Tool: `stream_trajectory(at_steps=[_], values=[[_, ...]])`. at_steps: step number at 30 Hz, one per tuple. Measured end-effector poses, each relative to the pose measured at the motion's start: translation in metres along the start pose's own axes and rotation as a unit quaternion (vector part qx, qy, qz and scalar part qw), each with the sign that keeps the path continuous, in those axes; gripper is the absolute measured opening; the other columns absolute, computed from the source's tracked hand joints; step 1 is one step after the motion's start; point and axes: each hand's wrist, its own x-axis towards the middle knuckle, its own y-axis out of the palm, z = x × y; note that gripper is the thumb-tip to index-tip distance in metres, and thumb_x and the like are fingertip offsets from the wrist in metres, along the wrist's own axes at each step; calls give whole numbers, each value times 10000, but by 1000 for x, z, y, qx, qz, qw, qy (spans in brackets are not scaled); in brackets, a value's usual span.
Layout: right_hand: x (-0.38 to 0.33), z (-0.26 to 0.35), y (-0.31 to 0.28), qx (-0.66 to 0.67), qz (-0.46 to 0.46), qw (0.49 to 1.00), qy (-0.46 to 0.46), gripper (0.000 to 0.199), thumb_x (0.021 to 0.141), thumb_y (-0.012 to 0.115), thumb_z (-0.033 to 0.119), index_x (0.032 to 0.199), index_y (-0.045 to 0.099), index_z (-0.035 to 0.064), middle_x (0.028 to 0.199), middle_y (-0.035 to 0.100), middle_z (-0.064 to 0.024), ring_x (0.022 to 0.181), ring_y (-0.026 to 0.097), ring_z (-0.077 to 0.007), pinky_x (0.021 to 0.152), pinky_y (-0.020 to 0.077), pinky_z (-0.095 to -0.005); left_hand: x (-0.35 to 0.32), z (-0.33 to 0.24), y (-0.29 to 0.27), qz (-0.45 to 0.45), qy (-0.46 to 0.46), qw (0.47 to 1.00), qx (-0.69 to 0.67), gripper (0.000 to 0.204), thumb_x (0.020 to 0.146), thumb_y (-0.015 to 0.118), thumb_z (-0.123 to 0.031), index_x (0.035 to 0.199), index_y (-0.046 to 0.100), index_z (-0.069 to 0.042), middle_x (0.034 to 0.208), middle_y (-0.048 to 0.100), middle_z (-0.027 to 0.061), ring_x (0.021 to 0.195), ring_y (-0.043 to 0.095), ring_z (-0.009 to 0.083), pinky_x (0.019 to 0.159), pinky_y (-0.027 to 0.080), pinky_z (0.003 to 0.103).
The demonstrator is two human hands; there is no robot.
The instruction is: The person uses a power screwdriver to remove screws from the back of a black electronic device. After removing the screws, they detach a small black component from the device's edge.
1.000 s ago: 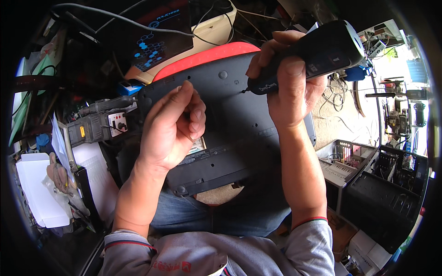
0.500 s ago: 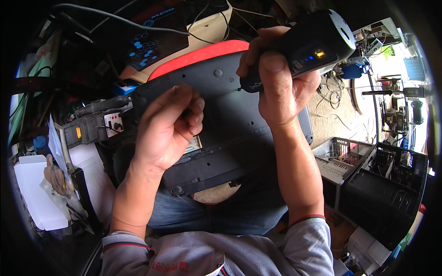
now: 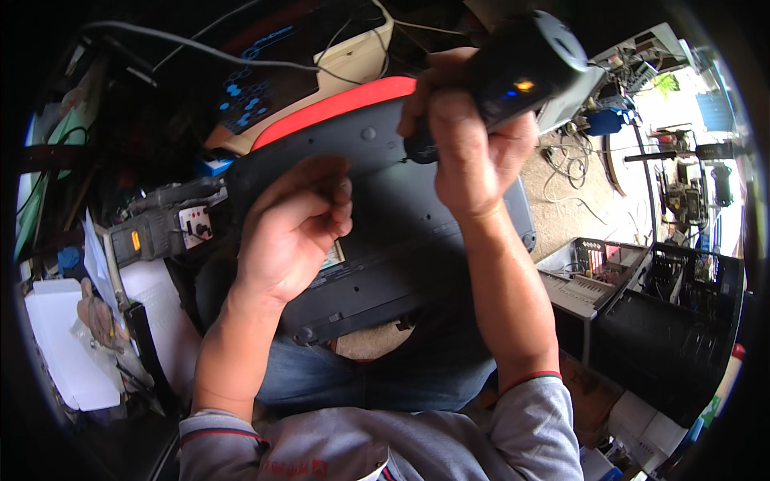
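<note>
We count one dark casing [image 3: 385, 216] across the lap and one powered screwdriver [image 3: 513, 68]. Right hand [image 3: 473, 152] fingers wrap the screwdriver; left hand [image 3: 293, 228] fingers curl, seemingly pinching something small.

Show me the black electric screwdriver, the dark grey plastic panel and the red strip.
black electric screwdriver [image 3: 525, 60], head view, on its body.
dark grey plastic panel [image 3: 401, 232], head view, bare middle.
red strip [image 3: 337, 108], head view, mid-length.

Cluttered workshop, sandy concrete floor [image 3: 561, 208] strewn with cables [image 3: 573, 164], dark open equipment cases [image 3: 674, 321] at right, bright daylight from the upper right, white papers [image 3: 60, 353] at left
</note>
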Motion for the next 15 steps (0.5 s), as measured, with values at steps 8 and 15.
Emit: stream_trajectory(at_steps=[8, 15], values=[[5, 2, 4, -21, 2, 1000, -19, 233, 871, 548, 53, 1047, 535, -100, 713, 576, -82, 555, 562, -137, 532, 451, -250, -2, 2, -1, -39, 19, 999, 25, 289, 906, 529, -29, 1187, 575, 24, 995, 635, 96, 875, 606, 161, 769, 501, 282], [6, 0, 1, -31, 14, 999, -31, 246, 903, 528, 96, 1051, 538, -100, 694, 584, -83, 567, 564, -132, 563, 445, -249, -1, 4, 0, -20, 16, 998, 59, 274, 935, 520, -30, 1198, 569, 31, 1000, 642, 102, 855, 624, 151, 785, 522, 281]])
